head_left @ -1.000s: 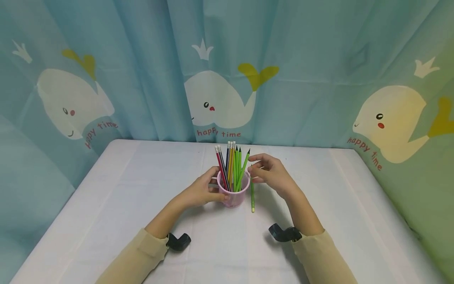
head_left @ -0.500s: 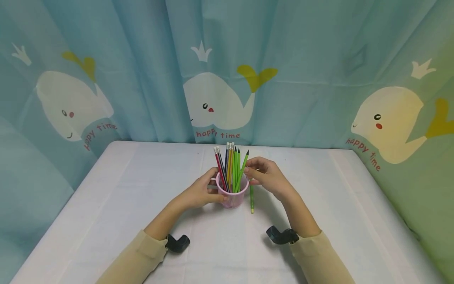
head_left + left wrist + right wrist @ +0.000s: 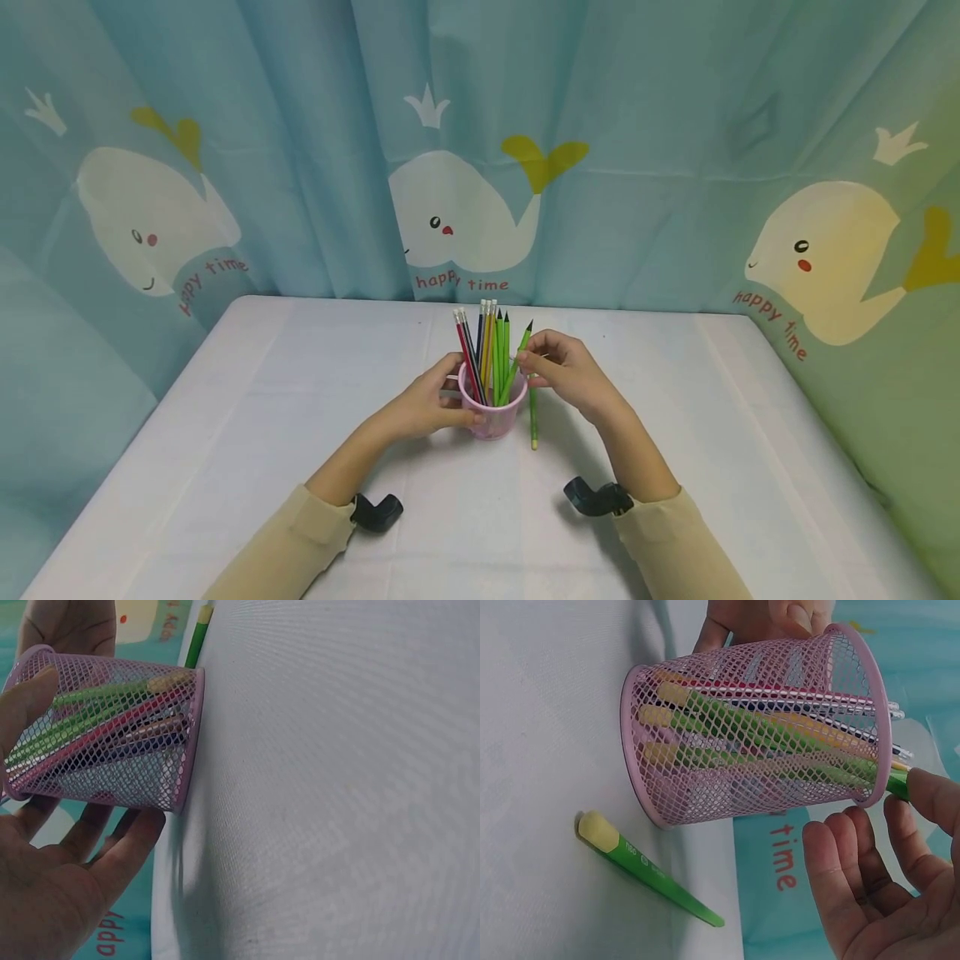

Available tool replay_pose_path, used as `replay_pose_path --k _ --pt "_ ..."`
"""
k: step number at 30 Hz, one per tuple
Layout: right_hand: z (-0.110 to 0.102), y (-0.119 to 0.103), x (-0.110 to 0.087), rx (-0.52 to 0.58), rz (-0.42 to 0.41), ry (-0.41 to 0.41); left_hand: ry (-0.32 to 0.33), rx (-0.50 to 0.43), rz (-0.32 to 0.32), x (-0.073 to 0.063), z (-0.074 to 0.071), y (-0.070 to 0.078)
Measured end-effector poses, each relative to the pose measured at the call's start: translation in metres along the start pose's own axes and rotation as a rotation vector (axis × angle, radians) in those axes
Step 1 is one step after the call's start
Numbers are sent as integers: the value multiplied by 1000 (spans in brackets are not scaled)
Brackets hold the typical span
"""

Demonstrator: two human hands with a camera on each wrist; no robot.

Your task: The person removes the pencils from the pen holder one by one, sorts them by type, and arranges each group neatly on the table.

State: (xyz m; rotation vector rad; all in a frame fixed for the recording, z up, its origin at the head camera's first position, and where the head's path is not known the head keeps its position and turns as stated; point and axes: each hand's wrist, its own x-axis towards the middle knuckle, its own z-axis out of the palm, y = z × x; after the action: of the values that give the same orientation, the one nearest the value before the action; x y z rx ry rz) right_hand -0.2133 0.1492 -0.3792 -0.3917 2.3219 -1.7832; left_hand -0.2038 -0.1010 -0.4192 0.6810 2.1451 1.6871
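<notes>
The pinched green pencil (image 3: 512, 377) leans inside the pink mesh cup (image 3: 492, 427), its upper part held between thumb and forefinger of the right hand (image 3: 573, 371). The left hand (image 3: 427, 404) grips the cup's side. Sideways pull on the pencil could tip the cup should the left grip slacken. A low right hand could roll the loose green pencil (image 3: 534, 417) just beside the cup. The worktop (image 3: 300, 375) offers lateral room; its far edge meets the curtain (image 3: 645, 100).
</notes>
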Motion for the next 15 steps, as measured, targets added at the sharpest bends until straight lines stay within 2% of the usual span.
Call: replay_pose_path --k 15 --pt "-1 -1 -1 5 -63 28 -1 4 -15 0 1 2"
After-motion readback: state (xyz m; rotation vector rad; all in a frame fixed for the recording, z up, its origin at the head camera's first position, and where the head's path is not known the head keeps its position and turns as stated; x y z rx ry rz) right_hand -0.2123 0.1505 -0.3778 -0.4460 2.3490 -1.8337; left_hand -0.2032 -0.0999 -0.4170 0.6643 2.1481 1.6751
